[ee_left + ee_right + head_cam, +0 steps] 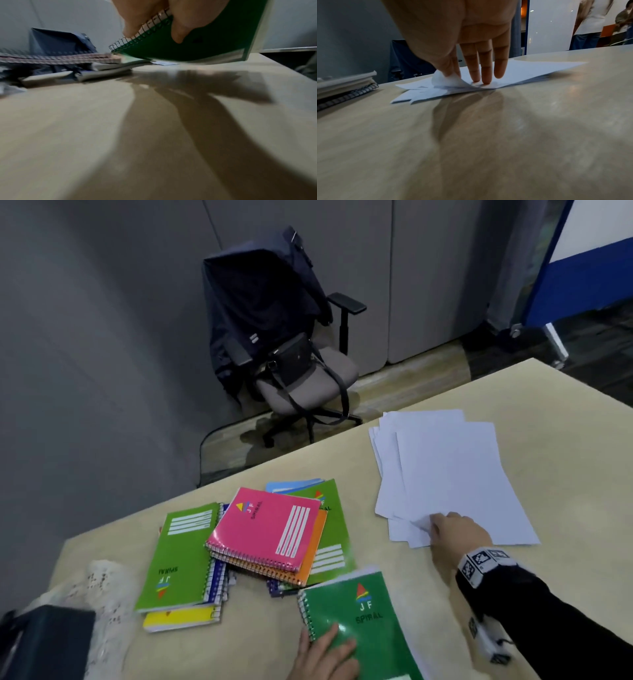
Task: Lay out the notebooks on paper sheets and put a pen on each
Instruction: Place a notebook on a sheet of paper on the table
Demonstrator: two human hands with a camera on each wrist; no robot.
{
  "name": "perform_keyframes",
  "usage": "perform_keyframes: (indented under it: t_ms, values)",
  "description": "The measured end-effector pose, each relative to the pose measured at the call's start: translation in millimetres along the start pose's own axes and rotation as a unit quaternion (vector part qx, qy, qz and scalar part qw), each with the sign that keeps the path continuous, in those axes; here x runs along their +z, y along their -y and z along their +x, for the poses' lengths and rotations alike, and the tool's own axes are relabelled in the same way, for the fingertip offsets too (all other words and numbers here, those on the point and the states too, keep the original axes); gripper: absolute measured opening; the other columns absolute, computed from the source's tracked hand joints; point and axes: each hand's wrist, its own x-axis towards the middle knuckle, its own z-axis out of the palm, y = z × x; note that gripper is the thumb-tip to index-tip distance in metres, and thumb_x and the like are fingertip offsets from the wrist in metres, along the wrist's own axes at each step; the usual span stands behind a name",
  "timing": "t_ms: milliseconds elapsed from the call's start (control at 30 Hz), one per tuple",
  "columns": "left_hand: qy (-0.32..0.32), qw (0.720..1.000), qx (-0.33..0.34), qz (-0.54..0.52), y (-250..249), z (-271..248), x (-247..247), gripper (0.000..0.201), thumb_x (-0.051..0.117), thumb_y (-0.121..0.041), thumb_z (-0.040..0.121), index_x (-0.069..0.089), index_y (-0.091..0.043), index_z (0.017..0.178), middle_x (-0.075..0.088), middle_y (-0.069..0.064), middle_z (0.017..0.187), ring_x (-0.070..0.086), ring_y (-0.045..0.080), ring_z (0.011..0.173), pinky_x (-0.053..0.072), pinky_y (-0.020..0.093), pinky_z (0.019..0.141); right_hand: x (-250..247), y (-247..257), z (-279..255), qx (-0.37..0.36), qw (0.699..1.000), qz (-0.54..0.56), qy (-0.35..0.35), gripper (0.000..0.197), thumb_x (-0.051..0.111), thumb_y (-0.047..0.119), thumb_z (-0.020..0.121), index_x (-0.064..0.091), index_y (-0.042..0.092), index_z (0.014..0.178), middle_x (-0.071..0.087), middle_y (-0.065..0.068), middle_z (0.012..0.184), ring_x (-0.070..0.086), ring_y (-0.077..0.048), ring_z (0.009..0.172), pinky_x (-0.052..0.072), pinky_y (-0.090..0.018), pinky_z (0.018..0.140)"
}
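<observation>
My left hand (325, 652) grips a dark green spiral notebook (359, 621) by its spiral edge and holds it lifted over the table; in the left wrist view the fingers (178, 28) curl under the cover of the green notebook (205, 44). A messy pile of notebooks (260, 539), pink, light green, orange and yellow, lies left of it. My right hand (455, 532) rests on a loose stack of white paper sheets (452, 470). In the right wrist view thumb and forefinger pinch up a curled corner of the top sheet (443, 79) while the other fingers (485, 73) press the stack. No pen is visible.
The beige table (565, 559) has bare surface near me and to the right. A dark box (44, 642) on white lace cloth sits at the left corner. An office chair (301, 364) with a jacket and bag stands beyond the table. People stand in the far background (590, 24).
</observation>
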Motion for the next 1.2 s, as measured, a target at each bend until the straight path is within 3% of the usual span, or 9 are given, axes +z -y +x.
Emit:
perform_keyframes:
  t_ms: [133,167,400,500,700,800,933,1033,1200]
  values:
    - [0.110,0.986,0.120,-0.032,-36,-17,-53,0.043,0.018,-0.061,0.096,0.027,-0.054,0.137,0.000,-0.008,0.159,-0.019,0.028,0.144,-0.011,0.047,0.115,-3,-11,-16,0.007,1.000,0.010,-0.015,0.006,0.045,0.018,0.087,0.047,0.019,0.092,0.062,-0.002,0.100,0.055,-0.022,0.083,0.040,-0.025,0.069]
    - [0.042,0.989,0.132,-0.048,-41,-14,-50,0.041,0.029,-0.055,0.098,0.025,-0.051,0.139,-0.004,-0.007,0.159,-0.023,0.028,0.142,-0.014,0.050,0.115,-2,-13,-21,0.013,1.000,0.015,-0.019,0.002,0.044,0.018,0.088,0.043,0.019,0.089,0.063,-0.003,0.097,0.054,-0.023,0.079,0.040,-0.026,0.067]
    - [0.029,0.984,0.067,-0.161,-42,-7,-71,0.056,0.046,-0.010,0.092,0.037,-0.039,0.139,0.007,-0.008,0.160,-0.003,0.021,0.147,-0.015,0.053,0.114,17,-25,-42,-0.020,0.998,0.020,-0.058,0.015,0.047,0.027,0.092,0.050,0.015,0.102,0.052,-0.004,0.109,0.056,-0.026,0.101,0.043,-0.030,0.071]
    - [-0.013,0.980,-0.018,-0.198,-55,-2,-79,0.031,0.040,-0.030,0.095,0.047,-0.026,0.125,0.017,-0.004,0.157,0.002,0.024,0.147,-0.011,0.044,0.115,28,-21,-53,-0.013,0.996,0.049,-0.075,0.023,0.048,0.021,0.089,0.053,0.018,0.111,0.051,-0.003,0.111,0.054,-0.026,0.104,0.046,-0.031,0.074]
    - [0.028,0.959,-0.127,-0.250,-92,24,-90,0.094,0.044,-0.077,0.073,0.024,-0.016,0.142,0.009,0.006,0.151,-0.002,0.038,0.144,0.014,0.053,0.114,42,-10,-75,-0.018,0.992,0.071,-0.107,0.010,0.050,0.021,0.086,0.059,0.017,0.087,0.051,0.002,0.123,0.052,-0.023,0.108,0.045,-0.028,0.074]
    - [0.035,0.961,-0.128,-0.244,-96,39,-89,0.104,0.055,-0.076,0.068,0.022,-0.011,0.143,0.000,0.007,0.152,-0.005,0.043,0.142,0.022,0.055,0.110,45,-5,-81,-0.045,0.993,0.074,-0.080,0.009,0.046,0.021,0.087,0.041,0.020,0.080,0.057,0.002,0.090,0.056,-0.023,0.083,0.039,-0.030,0.061]
    - [0.055,0.969,-0.114,-0.214,-95,42,-85,0.089,0.063,-0.052,0.082,0.015,-0.012,0.146,-0.010,0.010,0.156,-0.006,0.048,0.141,0.026,0.060,0.105,41,11,-87,-0.085,0.993,0.041,-0.069,0.009,0.042,0.020,0.089,0.034,0.019,0.085,0.047,0.001,0.070,0.048,-0.026,0.071,0.040,-0.033,0.062]
    - [0.043,0.981,-0.059,-0.181,-84,23,-67,0.054,0.041,-0.018,0.099,0.013,-0.015,0.145,-0.020,0.012,0.157,-0.007,0.046,0.142,0.019,0.064,0.109,39,22,-97,-0.109,0.989,0.049,-0.084,0.013,0.038,0.023,0.093,0.030,0.017,0.084,0.046,0.001,0.066,0.047,-0.027,0.068,0.042,-0.036,0.065]
    - [0.041,0.984,-0.033,-0.172,-60,-19,-44,0.048,0.040,-0.027,0.101,0.023,-0.016,0.144,0.015,0.016,0.155,0.023,0.039,0.140,0.029,0.058,0.109,36,36,-117,-0.134,0.984,0.057,-0.106,0.018,0.034,0.029,0.095,0.031,0.020,0.080,0.050,0.001,0.064,0.048,-0.017,0.061,0.040,-0.032,0.061]
